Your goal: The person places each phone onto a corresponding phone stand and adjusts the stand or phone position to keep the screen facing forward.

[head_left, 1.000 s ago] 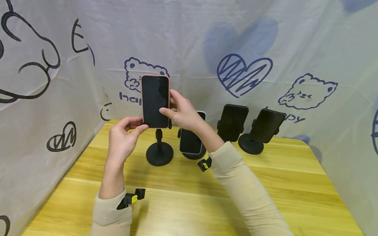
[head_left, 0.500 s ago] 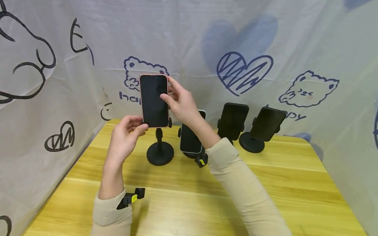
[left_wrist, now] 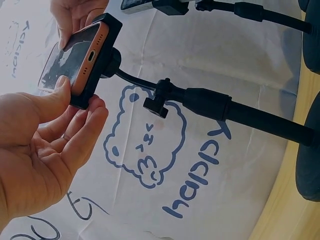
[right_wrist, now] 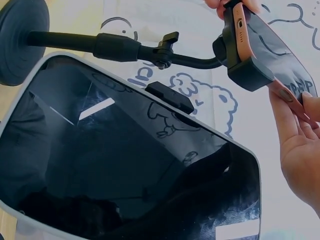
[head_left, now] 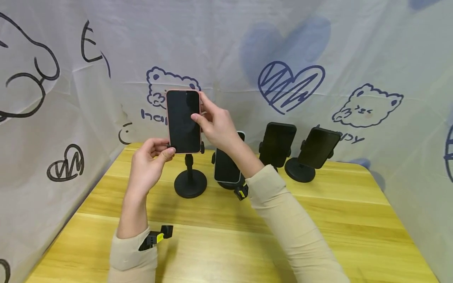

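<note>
A smartphone (head_left: 183, 122) in a pink case, screen dark, stands upright in the clamp (right_wrist: 252, 74) of a black phone stand (head_left: 190, 184). My left hand (head_left: 146, 163) holds the phone's lower left corner together with the clamp's end. In the left wrist view its thumb (left_wrist: 62, 85) lies on the phone's front, and its fingers curl at the clamp's end. My right hand (head_left: 219, 127) pinches the phone's upper right edge, thumb on the screen side and fingers behind. The phone's back is hidden in the head view.
Close on the right, a white-edged phone (head_left: 226, 167) sits in a second stand, partly behind my right forearm. Farther right, two dark phones, one upright (head_left: 278, 144) and one tilted (head_left: 318, 147), sit in stands. A drawn-on white cloth (head_left: 226, 47) hangs behind the wooden table (head_left: 212, 251).
My right hand has slid up along the phone's right edge, then stayed there. The phone has leaned very slightly left. My left hand keeps its place at the lower corner.
</note>
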`<state>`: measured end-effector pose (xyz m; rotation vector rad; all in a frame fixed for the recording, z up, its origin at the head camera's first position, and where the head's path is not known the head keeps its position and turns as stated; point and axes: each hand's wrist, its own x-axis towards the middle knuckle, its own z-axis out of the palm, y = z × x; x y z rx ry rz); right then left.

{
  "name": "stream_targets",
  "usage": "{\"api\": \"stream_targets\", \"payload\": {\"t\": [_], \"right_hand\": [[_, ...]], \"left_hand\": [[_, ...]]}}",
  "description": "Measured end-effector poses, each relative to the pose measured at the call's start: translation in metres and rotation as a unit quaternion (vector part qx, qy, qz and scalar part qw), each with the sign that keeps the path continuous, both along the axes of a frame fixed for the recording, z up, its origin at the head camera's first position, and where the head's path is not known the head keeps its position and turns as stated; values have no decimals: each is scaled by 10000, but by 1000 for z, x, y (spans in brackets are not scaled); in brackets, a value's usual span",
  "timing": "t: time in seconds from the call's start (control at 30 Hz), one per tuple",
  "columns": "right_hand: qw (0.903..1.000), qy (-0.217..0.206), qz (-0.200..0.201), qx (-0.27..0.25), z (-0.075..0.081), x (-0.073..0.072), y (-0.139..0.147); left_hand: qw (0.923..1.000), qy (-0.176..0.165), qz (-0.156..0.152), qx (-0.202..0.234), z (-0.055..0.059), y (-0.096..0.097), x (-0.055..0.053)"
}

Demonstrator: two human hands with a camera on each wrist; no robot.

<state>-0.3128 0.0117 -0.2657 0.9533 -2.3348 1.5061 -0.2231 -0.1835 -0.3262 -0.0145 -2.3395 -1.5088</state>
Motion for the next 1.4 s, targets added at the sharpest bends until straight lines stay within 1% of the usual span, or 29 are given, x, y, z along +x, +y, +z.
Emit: {"api": "stream_targets", "payload": {"t": [0.17,0.4,0.63,0.97,1.4], "right_hand": [[10000,78,9,32,0,0,0],[10000,60,25,-45,-3,2,1],[9999,104,67,-26,-5,2,0],[9997,222,8,100,-5,3,0],[9996,246,33,99,-6,5,0]], "left_hand": [[9999,56,-59,102,0,0,-1],[9998,10,-62,192,-1,0,-1],[10000,14,-25,57,0,-1,-1],[10000,5,-34,89,1,-2,-1],[9999,-5,-20,126,-1,-2,0]]}}
